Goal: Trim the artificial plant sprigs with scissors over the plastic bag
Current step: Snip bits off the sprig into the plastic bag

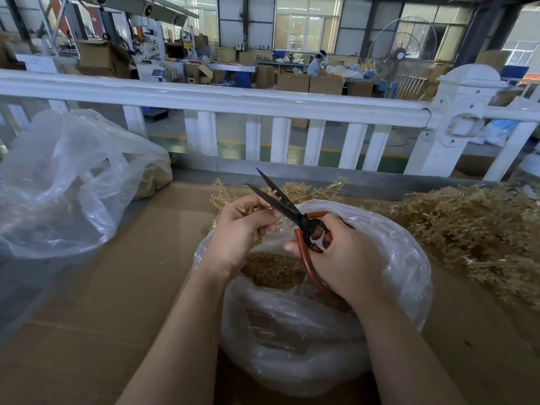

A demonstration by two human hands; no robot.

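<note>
My left hand (241, 232) grips a tan artificial sprig (295, 190) whose tips fan out beyond my fingers. My right hand (342, 255) holds black-bladed scissors (280, 200) by their red-brown handles, fingers through the loops. The blades stand apart and point up-left, crossing just over my left fingers. Both hands hover above an open clear plastic bag (394, 258) with brown trimmings (273, 268) lying inside it.
A heap of untrimmed tan sprigs (473, 229) lies at the right on the cardboard-covered table (117, 302). A second crumpled clear bag (64, 182) sits at the left. A white railing (233, 100) runs behind the table, with the workshop floor beyond.
</note>
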